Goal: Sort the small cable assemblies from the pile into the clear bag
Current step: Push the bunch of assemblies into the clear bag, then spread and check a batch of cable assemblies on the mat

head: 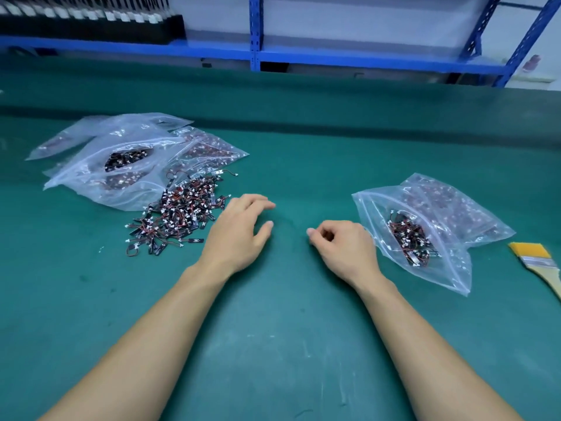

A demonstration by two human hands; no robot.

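Green mat: left hand spread, empty, just right of cable pile; right hand curled beside clear bag, unclear if pinching anything; brush right edge.

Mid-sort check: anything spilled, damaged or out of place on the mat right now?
Nothing damaged. Only oddity: a few cable assemblies lie scattered off the near-left edge of the pile, apart from it on the green mat. The clear bag on the right holds its contents; none spilled beside it.
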